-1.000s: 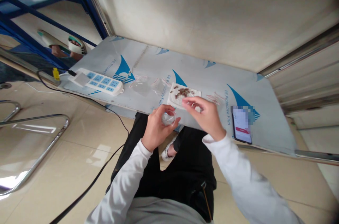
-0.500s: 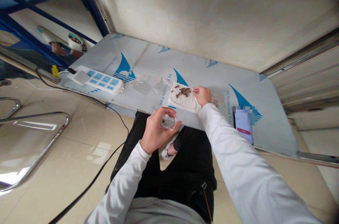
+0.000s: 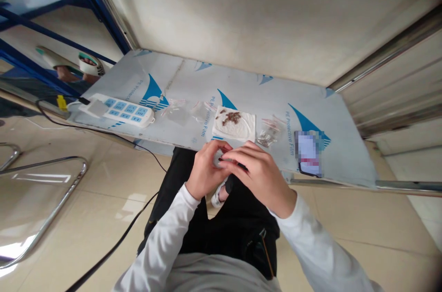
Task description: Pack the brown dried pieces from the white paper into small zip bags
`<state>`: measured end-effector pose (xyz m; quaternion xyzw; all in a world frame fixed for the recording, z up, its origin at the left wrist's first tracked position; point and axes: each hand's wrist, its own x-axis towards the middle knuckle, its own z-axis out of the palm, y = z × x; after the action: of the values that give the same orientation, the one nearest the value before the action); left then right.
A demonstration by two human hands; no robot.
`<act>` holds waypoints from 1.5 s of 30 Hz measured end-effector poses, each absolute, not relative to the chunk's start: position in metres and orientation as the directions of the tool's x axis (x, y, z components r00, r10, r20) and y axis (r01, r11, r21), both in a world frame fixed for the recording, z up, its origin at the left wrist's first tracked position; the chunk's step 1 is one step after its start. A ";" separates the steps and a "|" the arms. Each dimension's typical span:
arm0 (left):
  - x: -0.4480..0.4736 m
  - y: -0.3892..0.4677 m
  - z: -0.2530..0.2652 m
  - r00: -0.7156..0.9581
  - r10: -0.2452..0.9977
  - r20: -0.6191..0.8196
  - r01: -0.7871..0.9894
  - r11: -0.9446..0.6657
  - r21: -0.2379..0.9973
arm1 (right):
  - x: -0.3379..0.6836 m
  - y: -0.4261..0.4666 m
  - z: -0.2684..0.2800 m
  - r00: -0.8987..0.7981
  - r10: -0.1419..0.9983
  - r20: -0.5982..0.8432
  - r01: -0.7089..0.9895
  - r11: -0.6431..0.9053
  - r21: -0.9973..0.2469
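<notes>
My left hand (image 3: 204, 170) is curled around a small clear cup (image 3: 217, 160), held above my lap at the front edge of the table. Over the cup's mouth, my right hand (image 3: 265, 176) has its fingers drawn together at the rim. Whatever those fingertips pinch is too small and hidden to name. Just beyond both hands lies a folded white tissue (image 3: 243, 133), with a heap of small brown pieces (image 3: 231, 118) on its far left part. A clear zip bag (image 3: 269, 133) with small dark contents rests right of the tissue.
The film-covered table (image 3: 238, 84) also holds flat clear bags (image 3: 177, 110), a white power strip (image 3: 126, 111) at left and a phone (image 3: 308, 154) at right. A black cable (image 3: 134, 216) crosses the floor. A metal chair frame (image 3: 78, 177) stands at left.
My right hand has moved from the brown pieces on the tissue back to the cup in my left hand. The zip bag beside the tissue has come into fuller view.
</notes>
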<state>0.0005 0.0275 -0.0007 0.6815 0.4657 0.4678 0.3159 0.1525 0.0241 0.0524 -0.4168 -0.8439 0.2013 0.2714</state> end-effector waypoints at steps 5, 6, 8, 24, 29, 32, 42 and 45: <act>-0.002 0.025 -0.005 0.225 0.929 0.295 0.252 -0.347 0.903 | 0.171 0.031 0.053 -0.588 0.782 0.207 0.561 0.579 -0.592; -0.003 0.025 -0.006 0.243 0.931 0.273 0.192 -0.322 0.927 | 0.175 0.032 0.055 -0.569 0.798 0.202 0.550 0.551 -0.628; -0.006 0.024 -0.008 0.246 0.948 0.201 0.009 -0.209 0.978 | 0.183 0.034 0.058 -0.526 0.827 0.199 0.515 0.497 -0.698; 0.001 0.013 0.006 0.002 0.999 0.048 -0.222 -0.046 0.974 | 0.170 0.024 0.035 -0.203 0.974 -0.105 0.096 -0.087 -0.992; -0.003 0.013 0.005 -0.004 0.997 0.081 -0.152 -0.081 0.985 | 0.165 0.023 0.031 -0.199 0.978 -0.068 0.066 -0.056 -0.996; -0.003 0.012 0.005 -0.039 0.994 0.106 -0.102 -0.109 0.989 | 0.163 0.021 0.030 -0.190 0.979 -0.075 0.042 -0.068 -0.997; -0.005 0.015 0.007 0.043 0.996 0.076 -0.106 -0.071 0.992 | 0.160 0.020 0.031 -0.130 0.991 -0.020 0.092 -0.008 -0.996; -0.006 0.015 0.006 -0.005 0.995 0.099 -0.074 -0.100 0.992 | 0.161 0.019 0.032 -0.151 0.985 -0.082 0.045 -0.076 -0.996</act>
<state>-0.0061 0.0145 0.0057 0.5051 0.4559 0.5428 0.4924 0.1610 0.0191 0.0316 -0.4893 -0.5262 0.5465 0.4301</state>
